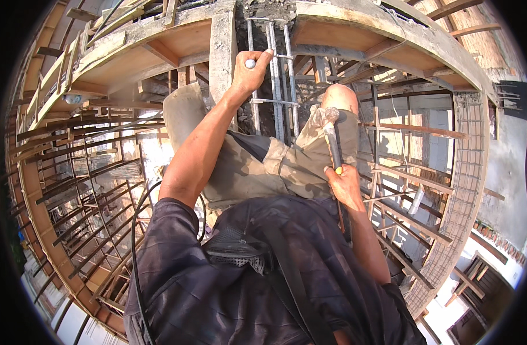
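My left hand [247, 73] is wrapped round a metal rod [250, 64], its round, bright end poking up out of the fist. The rest of the rod is hidden below the hand, so its kind is unclear. The fist is at the upright steel rebars [278, 80], which are bound by cross ties, and the thumb lies against one bar. Lower and to the right, my right hand [345, 184] grips a hammer [332, 144] by its dark handle. The hammer's pale, dirt-caked head [325, 117] is over my right knee.
Wooden formwork beams [384, 37] curve across the far side, with a concrete-crusted board [222, 54] left of the rebars. Timber props [91, 218] and open drops lie on both sides. A rebar mesh [462, 190] runs down the right. A black cable [136, 253] hangs by my left arm.
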Action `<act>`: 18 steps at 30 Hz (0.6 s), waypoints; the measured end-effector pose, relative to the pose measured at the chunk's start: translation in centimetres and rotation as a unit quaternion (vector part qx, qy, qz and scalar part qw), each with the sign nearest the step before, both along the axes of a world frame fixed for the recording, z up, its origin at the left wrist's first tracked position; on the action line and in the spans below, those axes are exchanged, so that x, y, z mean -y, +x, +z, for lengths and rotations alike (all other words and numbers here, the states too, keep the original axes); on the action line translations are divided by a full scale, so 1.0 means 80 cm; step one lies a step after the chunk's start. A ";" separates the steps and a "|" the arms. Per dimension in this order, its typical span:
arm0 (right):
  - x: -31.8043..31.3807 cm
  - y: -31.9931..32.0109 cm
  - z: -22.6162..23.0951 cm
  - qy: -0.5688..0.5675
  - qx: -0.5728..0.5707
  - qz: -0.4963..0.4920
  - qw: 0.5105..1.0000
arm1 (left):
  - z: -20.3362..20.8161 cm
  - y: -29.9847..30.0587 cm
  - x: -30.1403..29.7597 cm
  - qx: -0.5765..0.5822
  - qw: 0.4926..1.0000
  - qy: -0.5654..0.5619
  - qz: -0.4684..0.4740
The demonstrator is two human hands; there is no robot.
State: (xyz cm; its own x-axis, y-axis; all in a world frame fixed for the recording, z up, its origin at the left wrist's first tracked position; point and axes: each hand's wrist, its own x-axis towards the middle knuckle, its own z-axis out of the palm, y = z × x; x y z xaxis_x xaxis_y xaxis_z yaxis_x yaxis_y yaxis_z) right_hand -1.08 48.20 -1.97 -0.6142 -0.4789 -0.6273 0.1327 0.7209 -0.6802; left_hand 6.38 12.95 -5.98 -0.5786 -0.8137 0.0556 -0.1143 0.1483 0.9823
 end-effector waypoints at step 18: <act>0.004 -0.003 0.003 0.020 0.023 0.005 1.000 | 0.017 -0.022 0.034 -0.183 0.982 -0.029 0.040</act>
